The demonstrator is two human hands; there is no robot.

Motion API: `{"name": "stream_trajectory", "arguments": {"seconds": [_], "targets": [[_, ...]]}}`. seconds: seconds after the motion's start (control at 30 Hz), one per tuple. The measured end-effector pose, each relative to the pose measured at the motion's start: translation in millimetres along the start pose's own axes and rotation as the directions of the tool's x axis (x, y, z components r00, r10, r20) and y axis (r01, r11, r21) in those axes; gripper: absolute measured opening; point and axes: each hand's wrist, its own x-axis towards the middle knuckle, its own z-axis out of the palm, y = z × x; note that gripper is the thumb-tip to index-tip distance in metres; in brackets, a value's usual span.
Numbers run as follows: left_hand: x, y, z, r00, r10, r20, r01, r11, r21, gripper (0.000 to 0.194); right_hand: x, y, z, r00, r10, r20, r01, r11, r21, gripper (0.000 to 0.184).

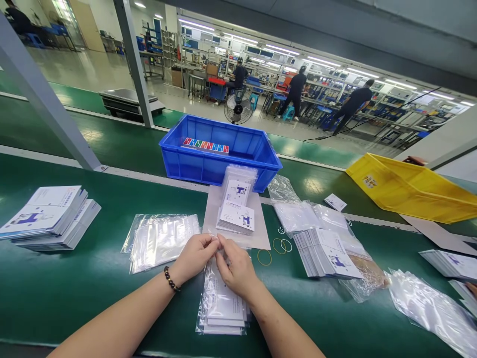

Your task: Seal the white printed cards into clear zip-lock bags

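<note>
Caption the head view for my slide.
Left hand and right hand pinch the end of a clear bag on a green table, blue bin behind.

At twelve o'clock, a black caged fan (237, 106) stands with a seated person (239, 74) beyond it. Two dark-clothed people (297, 89) are on their feet near one o'clock. A platform scale (121, 102) sits at eleven, partly behind a grey metal post (134, 62); a yellow plastic bin (413, 191) rests at two.
</note>
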Motion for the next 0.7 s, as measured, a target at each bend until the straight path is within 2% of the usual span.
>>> {"name": "stream_trajectory", "arguments": {"seconds": [0.13,0.23,0.33,0.43,0.5,0.57,0.63,0.7], "targets": [[-1,-3,1.6,0.998,0.047,-0.044,-0.045,0.998,0.032,0.029,3,-5,-7,0.991,0.107,-0.079,-0.096,0.986,0.135,0.012],[-2,-4,4.1,0.998,0.060,-0.001,-0.060,0.996,0.072,0.029,2,-3,-7,0.986,0.142,-0.085,-0.128,0.980,0.150,0.021],[-3,-3,6.8,0.997,0.073,0.030,-0.077,0.983,0.166,0.030,2,1,-3,0.982,0.164,-0.088,-0.160,0.986,0.050,0.023],[-4,-2,7.9,0.996,0.060,0.068,-0.074,0.974,0.213,0.031,2,5,1,0.972,0.169,-0.162,-0.187,0.977,-0.102,0.023],[-3,-1,6.9,0.996,0.035,0.087,-0.050,0.983,0.175,0.031,2,6,1,0.969,0.126,-0.211,-0.161,0.975,-0.154,0.024],[-1,-1,3.8,0.998,0.000,0.058,-0.006,0.995,0.102,0.032,1,4,0,0.975,0.039,-0.219,-0.076,0.983,-0.165,0.019],[0,0,-1.2,0.998,-0.067,0.023,0.066,0.998,0.020,0.032,0,1,-2,0.982,-0.059,-0.177,0.029,0.986,-0.165,0.018],[0,2,-7.4,0.994,-0.108,-0.008,0.108,0.994,-0.014,0.033,0,-1,-4,0.989,-0.097,-0.112,0.082,0.988,-0.134,0.017]]}}
